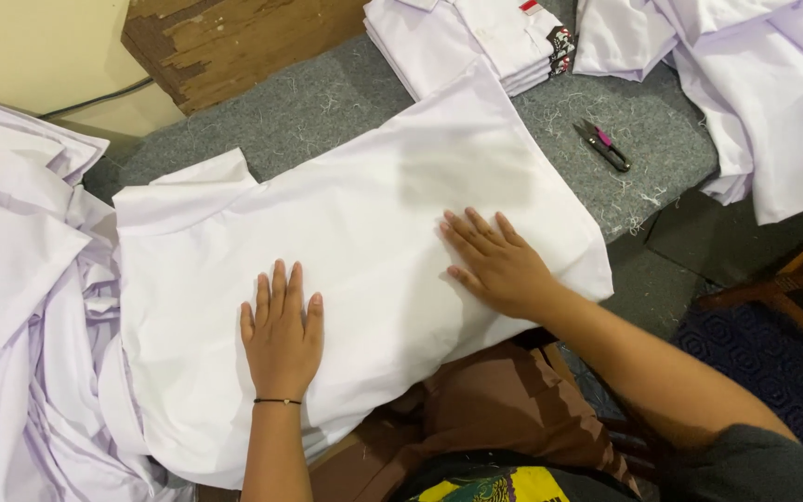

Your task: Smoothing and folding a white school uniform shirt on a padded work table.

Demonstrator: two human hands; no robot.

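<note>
A white shirt (355, 214) lies spread flat on a grey felt-covered table (318, 112), its collar toward the left. My left hand (281, 330) rests palm down on the shirt's near part, fingers together, with a thin black band on the wrist. My right hand (494, 260) also lies flat on the cloth, further right, fingers slightly spread. Neither hand grips anything.
A heap of white shirts (20, 279) lies at the left. A folded stack of shirts (476, 37) and more loose white shirts (755, 84) sit at the back right. Small thread snips with a pink handle (603, 145) lie on the felt. A wooden board (234, 42) is behind.
</note>
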